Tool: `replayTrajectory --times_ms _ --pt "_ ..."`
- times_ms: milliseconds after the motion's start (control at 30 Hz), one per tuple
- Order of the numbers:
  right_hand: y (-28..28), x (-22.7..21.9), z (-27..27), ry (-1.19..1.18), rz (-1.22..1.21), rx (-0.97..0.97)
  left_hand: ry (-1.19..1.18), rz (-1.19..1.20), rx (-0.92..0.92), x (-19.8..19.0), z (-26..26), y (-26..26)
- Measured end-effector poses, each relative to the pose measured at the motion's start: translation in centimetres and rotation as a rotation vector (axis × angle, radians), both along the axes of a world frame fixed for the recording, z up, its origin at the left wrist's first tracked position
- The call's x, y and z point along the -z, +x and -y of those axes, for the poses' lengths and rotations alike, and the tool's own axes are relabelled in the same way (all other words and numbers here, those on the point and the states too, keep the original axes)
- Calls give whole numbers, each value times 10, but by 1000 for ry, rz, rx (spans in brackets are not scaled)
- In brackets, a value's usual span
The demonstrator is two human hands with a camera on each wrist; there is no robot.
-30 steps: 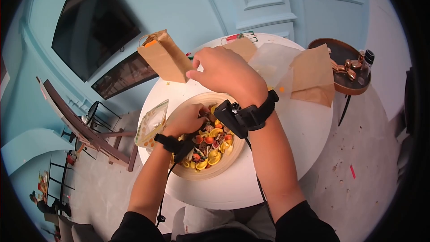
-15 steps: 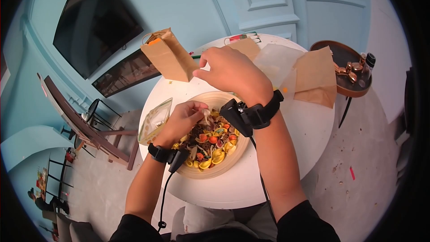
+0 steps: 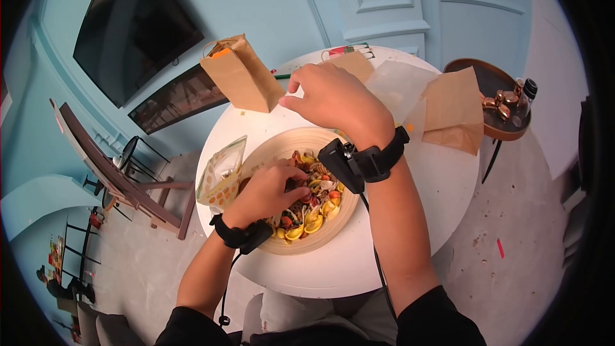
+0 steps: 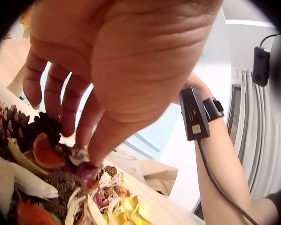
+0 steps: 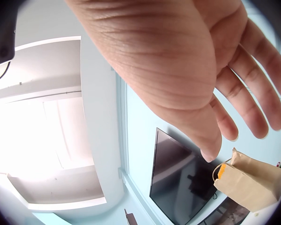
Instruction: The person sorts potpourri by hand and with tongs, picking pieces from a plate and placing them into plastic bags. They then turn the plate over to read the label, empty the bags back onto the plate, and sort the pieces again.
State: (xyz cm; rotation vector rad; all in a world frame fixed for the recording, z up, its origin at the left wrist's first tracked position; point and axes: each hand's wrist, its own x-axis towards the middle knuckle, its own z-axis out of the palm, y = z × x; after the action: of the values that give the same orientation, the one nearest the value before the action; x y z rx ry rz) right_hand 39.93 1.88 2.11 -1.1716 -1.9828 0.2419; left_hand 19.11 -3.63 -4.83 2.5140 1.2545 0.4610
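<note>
My left hand [image 3: 272, 191] reaches into a round, pale wooden bowl [image 3: 296, 247] of potpourri. Its fingers point down at the mix, thumb and forefinger apart in the head view. In the left wrist view the fingertips [image 4: 96, 158] are right at a purplish piece [image 4: 86, 172], beside an orange-red piece [image 4: 47, 151] and a dark pine cone [image 4: 16, 121]. Yellow curled pieces [image 3: 312, 224] fill the bowl's near side. Above the bowl's far side, my right hand [image 3: 339, 99] hangs in the air with loosely bent fingers, holding nothing. A brown paper bag [image 3: 246, 80] stands beyond its fingertips.
A clear-windowed pouch with dots [image 3: 221, 179] stands left of the bowl on the round white table [image 3: 416, 218]. Flat brown paper [image 3: 451, 109] and a translucent sheet [image 3: 394, 86] lie at the right. A side tray [image 3: 493, 77] holds copper-coloured figurines [image 3: 503, 104] and a bottle [image 3: 526, 96].
My left hand lifted a pale piece to the bowl's left side, then moved right and down into the mix, where the pale piece no longer shows between its fingers. The right hand stayed nearly still.
</note>
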Motion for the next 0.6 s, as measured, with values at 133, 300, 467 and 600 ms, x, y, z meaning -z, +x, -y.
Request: replayTrajectory --times_ms 133,300,467,600 --pt "-1 2 -1 18 11 11 41 -66 8 8 -3 -2" --pt "1 0 2 0 0 8 95 -104 45 5 -1 -2" --pt "3 -2 5 5 -19 1 -60 -50 -88 -6 3 2" --pt "2 -2 4 -7 -13 5 -122 210 -219 -5 1 8"
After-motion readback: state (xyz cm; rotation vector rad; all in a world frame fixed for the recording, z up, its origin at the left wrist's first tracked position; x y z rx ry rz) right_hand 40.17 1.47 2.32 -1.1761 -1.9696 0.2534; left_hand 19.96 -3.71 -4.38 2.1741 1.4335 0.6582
